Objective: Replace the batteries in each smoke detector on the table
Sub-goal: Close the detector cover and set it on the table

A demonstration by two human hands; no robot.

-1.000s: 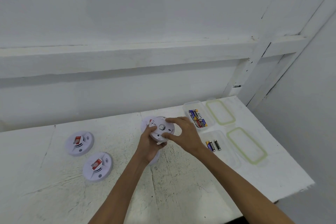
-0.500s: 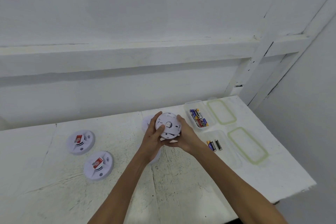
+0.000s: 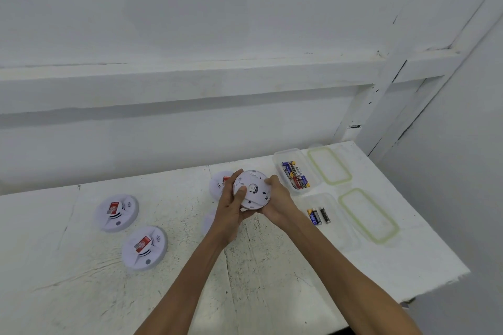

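Smoke detector [image 3: 251, 189] sits lifted above the counter [image 3: 272, 280], left hand [image 3: 230, 209] curled round its left edge, right hand [image 3: 279, 200] round its right edge; battery tub [image 3: 285, 151] lies just right.

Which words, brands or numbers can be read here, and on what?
None can be read.
Red sticker on far-left detector: blurred.
Red sticker on near-left detector: blurred.
Batteries in far container: print too small.
Three batteries in near container: too small.
Centre label on held detector: blurred.

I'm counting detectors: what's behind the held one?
A red-labelled detector shows partly behind the held detector; the left hand covers the rest.
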